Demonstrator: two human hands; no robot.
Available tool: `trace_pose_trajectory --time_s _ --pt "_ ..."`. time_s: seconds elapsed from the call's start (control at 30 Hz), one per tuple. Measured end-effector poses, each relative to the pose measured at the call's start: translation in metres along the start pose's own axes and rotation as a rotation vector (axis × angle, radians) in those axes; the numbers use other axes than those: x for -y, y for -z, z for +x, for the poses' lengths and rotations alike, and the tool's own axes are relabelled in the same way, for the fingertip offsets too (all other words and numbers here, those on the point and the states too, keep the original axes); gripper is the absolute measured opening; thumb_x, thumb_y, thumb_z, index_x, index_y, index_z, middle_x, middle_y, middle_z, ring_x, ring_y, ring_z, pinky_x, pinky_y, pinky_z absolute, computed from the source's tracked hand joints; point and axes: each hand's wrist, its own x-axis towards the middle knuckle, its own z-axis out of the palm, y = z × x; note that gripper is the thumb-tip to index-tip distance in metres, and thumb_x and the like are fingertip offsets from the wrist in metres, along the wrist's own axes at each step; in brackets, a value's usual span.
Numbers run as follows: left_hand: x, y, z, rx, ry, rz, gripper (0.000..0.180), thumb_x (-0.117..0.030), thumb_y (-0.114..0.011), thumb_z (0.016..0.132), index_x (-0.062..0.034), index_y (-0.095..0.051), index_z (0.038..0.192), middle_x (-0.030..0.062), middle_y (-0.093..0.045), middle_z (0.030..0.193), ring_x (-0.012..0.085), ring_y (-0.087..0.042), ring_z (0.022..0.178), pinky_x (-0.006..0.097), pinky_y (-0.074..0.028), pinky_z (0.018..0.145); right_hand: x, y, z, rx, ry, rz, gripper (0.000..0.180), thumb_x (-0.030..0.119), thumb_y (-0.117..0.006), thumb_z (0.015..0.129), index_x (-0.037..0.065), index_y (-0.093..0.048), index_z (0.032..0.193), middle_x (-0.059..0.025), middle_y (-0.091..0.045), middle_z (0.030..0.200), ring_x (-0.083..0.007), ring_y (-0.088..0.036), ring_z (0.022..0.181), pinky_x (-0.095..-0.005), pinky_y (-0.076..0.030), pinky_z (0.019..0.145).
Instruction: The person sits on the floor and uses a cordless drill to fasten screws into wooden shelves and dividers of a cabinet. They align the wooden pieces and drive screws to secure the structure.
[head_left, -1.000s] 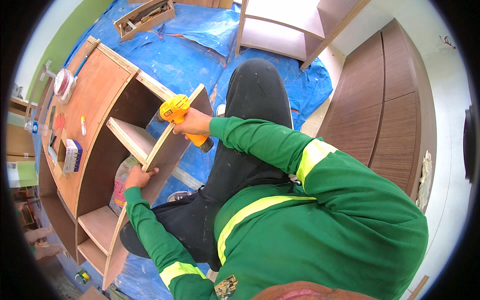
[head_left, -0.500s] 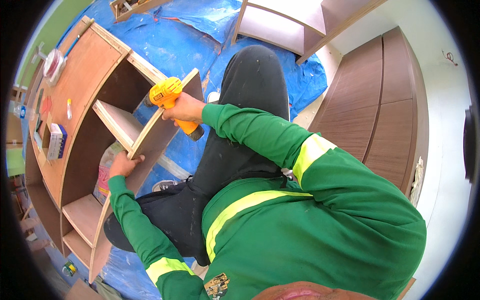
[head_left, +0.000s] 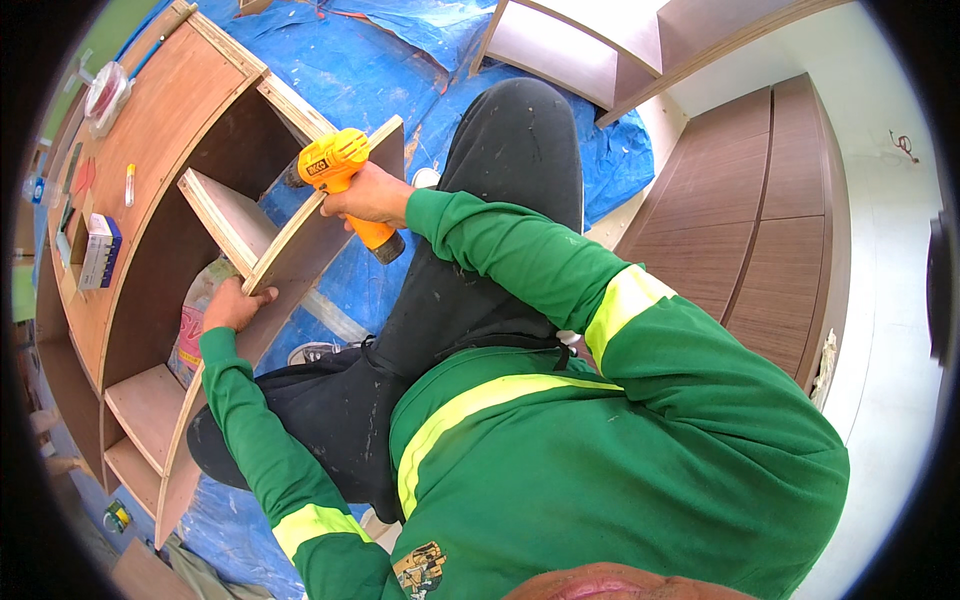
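1. Right hand [head_left: 368, 196], arm reaching forward-left, wraps around the handle of a yellow-and-black plastic cordless drill [head_left: 334, 160], beside a brown, pale-edged plywood panel [head_left: 302, 260].
2. Left hand [head_left: 233, 305], half-curled, grips that panel's edge farther left.

The person's two hands [head_left: 232, 303] [head_left: 370, 195], one drill [head_left: 335, 160], two open shelf units [head_left: 150, 270] [head_left: 560, 60], one brown cabinet [head_left: 735, 225], one blue-and-white box [head_left: 100, 254].
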Motion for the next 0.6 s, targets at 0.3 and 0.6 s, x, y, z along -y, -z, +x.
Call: trace_pose_trajectory --time_s 0.3,0.6 --pt "-0.002 0.002 -0.002 0.005 -0.006 -0.027 0.077 -0.057 -0.084 0.08 0.0062 -0.071 0.123 0.0305 -0.074 0.116 0.0433 -0.072 0.112 0.05 -0.054 0.097 0.004 0.001 -0.003 -0.005 -0.025 -0.032 0.034 0.012 -0.078 0.083 0.002 -0.068 0.114 -0.0077 -0.068 0.083 -0.0203 -0.069 0.063 -0.0381 -0.059 0.058" --pt "0.003 -0.001 -0.002 -0.007 -0.011 -0.04 0.078 -0.057 -0.086 0.077 0.0065 -0.072 0.12 0.0303 -0.075 0.112 0.0436 -0.073 0.108 0.049 -0.055 0.095 0.003 -0.002 -0.002 0.01 -0.023 -0.012 0.034 0.01 -0.079 0.084 0.003 -0.066 0.114 -0.005 -0.065 0.082 -0.0171 -0.066 0.065 -0.0359 -0.058 0.058"
